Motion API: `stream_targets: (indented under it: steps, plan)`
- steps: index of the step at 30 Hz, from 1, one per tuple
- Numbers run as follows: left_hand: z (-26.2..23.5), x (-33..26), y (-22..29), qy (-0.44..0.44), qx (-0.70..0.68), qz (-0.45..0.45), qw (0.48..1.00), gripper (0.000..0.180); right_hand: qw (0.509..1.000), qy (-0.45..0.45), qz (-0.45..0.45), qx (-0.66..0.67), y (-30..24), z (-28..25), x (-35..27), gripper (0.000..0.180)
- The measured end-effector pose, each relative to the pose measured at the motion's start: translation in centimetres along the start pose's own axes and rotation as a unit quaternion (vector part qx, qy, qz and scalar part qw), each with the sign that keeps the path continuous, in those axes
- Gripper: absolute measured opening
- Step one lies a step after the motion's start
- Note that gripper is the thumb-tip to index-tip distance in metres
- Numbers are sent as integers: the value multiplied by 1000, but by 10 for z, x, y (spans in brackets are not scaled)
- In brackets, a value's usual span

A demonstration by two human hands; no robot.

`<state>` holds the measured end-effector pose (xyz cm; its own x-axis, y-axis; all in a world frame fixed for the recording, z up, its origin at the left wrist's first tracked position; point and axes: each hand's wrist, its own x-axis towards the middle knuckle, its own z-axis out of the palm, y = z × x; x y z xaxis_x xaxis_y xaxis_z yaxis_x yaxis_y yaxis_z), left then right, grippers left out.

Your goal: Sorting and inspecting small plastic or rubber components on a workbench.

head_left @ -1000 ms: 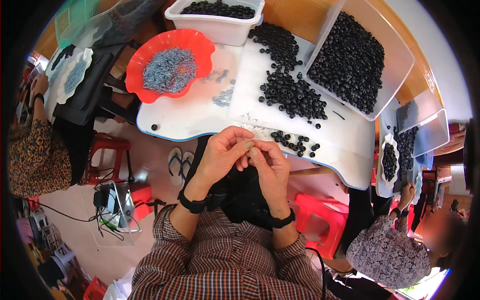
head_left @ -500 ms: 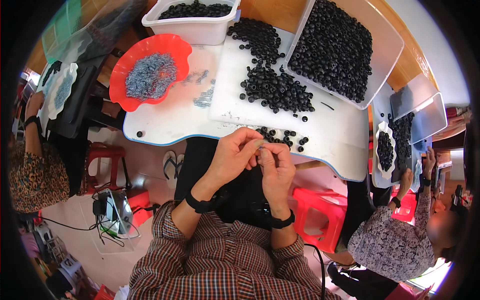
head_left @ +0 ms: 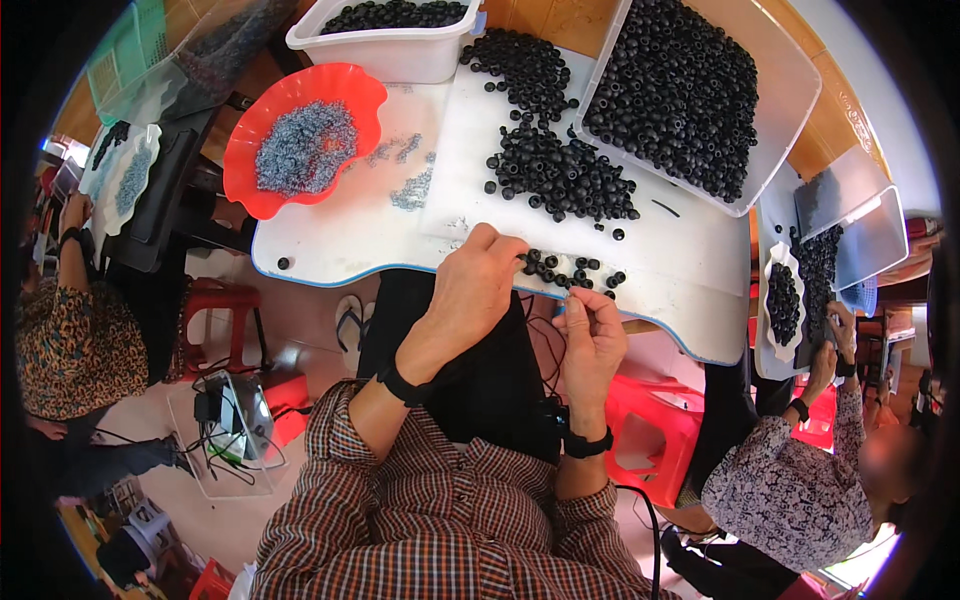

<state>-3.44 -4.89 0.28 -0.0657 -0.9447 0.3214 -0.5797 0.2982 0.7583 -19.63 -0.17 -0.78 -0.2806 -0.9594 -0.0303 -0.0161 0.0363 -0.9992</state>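
Note:
My left hand (head_left: 472,295) is at the table's front edge, back of the hand up, its fingers closed and bent toward a small row of black round bead-like parts (head_left: 565,272). What its fingertips hold, if anything, is hidden behind the hand. Just off the edge to the right, thumb and forefinger of my right hand (head_left: 592,340) are pinched together; something tiny between them is too small to name. Beyond the hands, a larger heap of black round parts (head_left: 560,175) lies on a white board (head_left: 455,190). Left of it, a red scalloped bowl (head_left: 367,110) holds small grey-blue pieces (head_left: 305,147).
A clear bin (head_left: 775,140) full of black parts leans at the back right, and a white tub (head_left: 390,55) stands behind. One black part (head_left: 283,263) lies near the table's left edge. A red stool (head_left: 655,440) is below right. People work at both sides.
My hands were together in front of the table edge and have parted. The left has moved up toward the row of black parts; the right has shifted right, still pinching.

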Motion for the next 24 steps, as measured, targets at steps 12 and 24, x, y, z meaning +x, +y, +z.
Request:
stream_targets:
  steps: [12, 24]
  plan:
    - [0, 2, -5, -30, 44, 24, 998, 18, 997, -73, 2, 25, -1, 18, 0, 12]
    - [-6, -4, -16, 3, -29, 35, 999, 15, 996, -85, 11, 19, 3, 28, 1, 12]
